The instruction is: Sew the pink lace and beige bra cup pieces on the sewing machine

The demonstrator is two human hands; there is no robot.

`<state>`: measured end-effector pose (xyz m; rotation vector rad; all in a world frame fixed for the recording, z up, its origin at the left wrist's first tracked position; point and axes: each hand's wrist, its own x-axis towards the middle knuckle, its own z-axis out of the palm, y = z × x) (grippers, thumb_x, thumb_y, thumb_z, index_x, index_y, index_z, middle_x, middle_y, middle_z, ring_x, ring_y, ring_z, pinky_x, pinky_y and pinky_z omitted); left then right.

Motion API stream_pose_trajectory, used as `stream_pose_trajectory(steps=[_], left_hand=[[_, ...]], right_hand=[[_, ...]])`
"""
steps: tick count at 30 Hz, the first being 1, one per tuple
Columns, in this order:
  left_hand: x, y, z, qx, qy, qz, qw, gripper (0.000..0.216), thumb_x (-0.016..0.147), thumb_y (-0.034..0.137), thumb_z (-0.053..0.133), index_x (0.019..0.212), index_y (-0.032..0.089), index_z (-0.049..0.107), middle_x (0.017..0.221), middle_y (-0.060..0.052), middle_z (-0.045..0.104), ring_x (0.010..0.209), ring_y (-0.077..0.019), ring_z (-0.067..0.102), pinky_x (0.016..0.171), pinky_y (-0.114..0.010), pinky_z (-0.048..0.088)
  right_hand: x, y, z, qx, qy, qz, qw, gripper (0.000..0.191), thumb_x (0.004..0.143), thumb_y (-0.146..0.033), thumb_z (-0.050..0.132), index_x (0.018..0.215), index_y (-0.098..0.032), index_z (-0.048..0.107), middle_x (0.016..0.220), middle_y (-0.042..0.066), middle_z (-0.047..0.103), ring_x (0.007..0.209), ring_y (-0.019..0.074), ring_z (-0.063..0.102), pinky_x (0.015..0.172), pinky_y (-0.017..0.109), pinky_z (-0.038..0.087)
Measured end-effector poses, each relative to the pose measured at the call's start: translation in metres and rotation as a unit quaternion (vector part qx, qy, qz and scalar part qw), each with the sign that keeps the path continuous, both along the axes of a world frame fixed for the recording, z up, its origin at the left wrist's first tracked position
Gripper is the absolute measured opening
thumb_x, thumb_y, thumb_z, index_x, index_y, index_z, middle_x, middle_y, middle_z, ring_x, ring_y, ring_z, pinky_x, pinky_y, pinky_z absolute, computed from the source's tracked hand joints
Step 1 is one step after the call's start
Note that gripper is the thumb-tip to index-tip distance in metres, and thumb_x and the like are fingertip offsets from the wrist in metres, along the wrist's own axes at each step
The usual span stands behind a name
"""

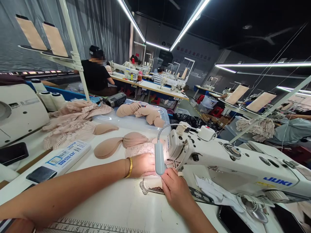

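Observation:
A white sewing machine (211,161) stands to the right. Its gooseneck lamp (159,158) lights the needle area and covers part of my fingers. Pale pink lace fabric (138,149) lies under the machine head. My left hand (143,165), with a gold bangle at the wrist, rests flat on the lace, fingers stretched toward the needle. Close to the lamp head, my right hand (175,186) has its fingers closed at the fabric's near edge; the fingertips are partly hidden. Beyond the left hand lie stacks of beige teardrop-shaped pads (108,147).
More beige pads (128,109) lie on a clear plastic tray (104,119). Lace pieces (73,113) are heaped at left beside a long white box (65,158). A phone (233,220) and white cloth (216,191) lie at right. A ruler (73,225) runs along the front edge. A co-worker (97,74) sits beyond.

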<state>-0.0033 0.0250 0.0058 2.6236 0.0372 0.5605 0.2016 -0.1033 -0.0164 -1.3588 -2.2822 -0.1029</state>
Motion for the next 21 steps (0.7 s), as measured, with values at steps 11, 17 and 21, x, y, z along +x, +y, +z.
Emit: stream_pose_trajectory(steps=[11, 17, 21], left_hand=[[-0.002, 0.005, -0.015, 0.124, -0.027, 0.051, 0.991, 0.031, 0.102, 0.027, 0.043, 0.119, 0.022, 0.068, 0.106, -0.011, 0.072, 0.098, -0.0252, 0.063, 0.095, -0.037, 0.045], [0.002, -0.005, -0.009, 0.179, 0.031, 0.143, 0.973, 0.012, 0.094, 0.022, 0.055, 0.097, 0.02, 0.066, 0.1, -0.009, 0.068, 0.089, -0.0263, 0.058, 0.088, -0.042, 0.045], [0.0, -0.007, -0.009, 0.171, 0.051, 0.174, 0.968, 0.014, 0.084, 0.005, 0.056, 0.088, 0.018, 0.061, 0.091, -0.008, 0.067, 0.085, -0.0241, 0.06, 0.083, -0.037, 0.048]], right_hand=[[-0.002, -0.001, -0.001, -0.012, -0.006, -0.017, 1.0, 0.02, 0.096, -0.009, 0.041, 0.089, -0.021, 0.055, 0.085, 0.004, 0.055, 0.074, 0.0201, 0.054, 0.059, 0.03, 0.034], [0.0, 0.0, -0.004, -0.008, -0.004, -0.012, 1.0, 0.023, 0.1, -0.013, 0.039, 0.098, -0.021, 0.06, 0.087, 0.005, 0.056, 0.078, 0.0215, 0.056, 0.06, 0.031, 0.036], [-0.001, -0.003, -0.003, -0.019, 0.053, 0.011, 0.998, 0.03, 0.102, -0.017, 0.036, 0.106, -0.02, 0.065, 0.09, 0.008, 0.06, 0.083, 0.0232, 0.057, 0.069, 0.033, 0.042]])
